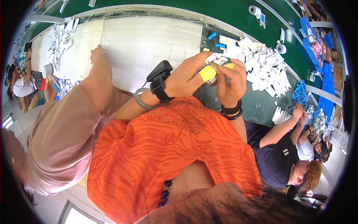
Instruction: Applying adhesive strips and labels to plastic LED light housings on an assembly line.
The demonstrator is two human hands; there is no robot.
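Close together over the worktable, both my hands are closed on a small white plastic part [217, 58] with a curved, notched edge. My left hand [185, 77] grips it from the left, its thumb wrapped in yellow tape [207, 73]. On the other side, the bent fingers and thumb of my right hand [234, 83] pinch it, and a yellow wrap shows at a fingertip. A round edge shows below the part, mostly hidden by my fingers. Just right of my hands lies a heap of white plastic pieces [266, 61].
Small blue pieces [220, 45] lie beyond my hands, with a blue pile [300, 92] at right. A white sheet [149, 44] covers the table at left. Co-workers sit close on both sides; one's arm [97, 80] reaches onto the sheet. Assembled white devices [255, 12] stand on the green surface behind.
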